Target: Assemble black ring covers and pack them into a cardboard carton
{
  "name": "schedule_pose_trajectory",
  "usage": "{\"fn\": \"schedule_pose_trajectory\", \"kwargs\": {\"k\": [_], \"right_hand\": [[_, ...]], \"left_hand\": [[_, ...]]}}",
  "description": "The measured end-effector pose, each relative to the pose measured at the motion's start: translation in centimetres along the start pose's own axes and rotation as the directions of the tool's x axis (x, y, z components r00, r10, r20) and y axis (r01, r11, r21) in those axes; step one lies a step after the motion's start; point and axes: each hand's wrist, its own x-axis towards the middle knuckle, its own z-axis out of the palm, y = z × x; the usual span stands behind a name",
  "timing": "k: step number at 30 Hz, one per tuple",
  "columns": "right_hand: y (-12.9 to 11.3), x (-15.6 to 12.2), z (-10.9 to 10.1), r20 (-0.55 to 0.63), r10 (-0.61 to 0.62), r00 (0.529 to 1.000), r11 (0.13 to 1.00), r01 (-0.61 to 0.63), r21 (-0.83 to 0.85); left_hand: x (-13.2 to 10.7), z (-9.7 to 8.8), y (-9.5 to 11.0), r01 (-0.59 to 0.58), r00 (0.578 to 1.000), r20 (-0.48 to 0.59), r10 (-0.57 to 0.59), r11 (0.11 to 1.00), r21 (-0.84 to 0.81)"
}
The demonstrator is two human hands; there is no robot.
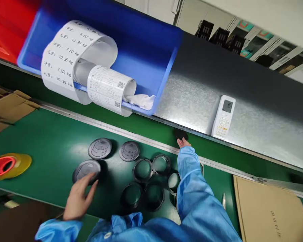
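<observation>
My left hand (79, 196) has its fingertips at the near edge of a grey round louvred vent disc (86, 168), thumb and fingers apart. Two similar discs lie beyond it, a left disc (100, 148) and a right disc (129, 151). My right hand (183, 142) reaches out below the metal shelf's edge, fingers closed at a small black part (181, 134) whose shape is partly hidden. Between my arms several black rings stand in a cluster, among them a black ring (142, 170) and a nearer ring (131, 196).
A blue bin (164, 84) with label rolls (63, 57) and a white remote control (223, 117) sit on the metal shelf (192, 97). Yellow tape on an orange dispenser (5, 166) lies at left. Cardboard (272, 208) is at right, flattened boxes (10, 104) at far left.
</observation>
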Motion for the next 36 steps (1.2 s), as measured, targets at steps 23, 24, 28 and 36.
{"fn": "schedule_pose_trajectory", "kwargs": {"k": [23,24,28,36], "right_hand": [[11.0,-29.8,3.9,0.85,-0.415,0.324,0.407,0.902,-0.145],[11.4,-30.1,3.9,0.86,-0.39,0.33,0.423,0.893,-0.151],[12.4,-31.0,3.7,0.891,-0.326,0.315,0.464,0.875,-0.14],[12.4,-32.0,2.4,0.878,-0.261,0.401,0.643,0.751,-0.152]], "left_hand": [[-8.7,-1.6,9.0,0.631,0.765,0.643,0.037,-0.242,-0.737],[-9.1,-1.8,8.8,0.647,0.75,0.66,0.038,-0.246,-0.721],[-10.7,-2.1,8.2,0.671,0.733,0.679,0.048,-0.22,-0.709],[-12.8,-2.0,7.1,0.711,0.698,0.715,0.047,-0.168,-0.683]]}}
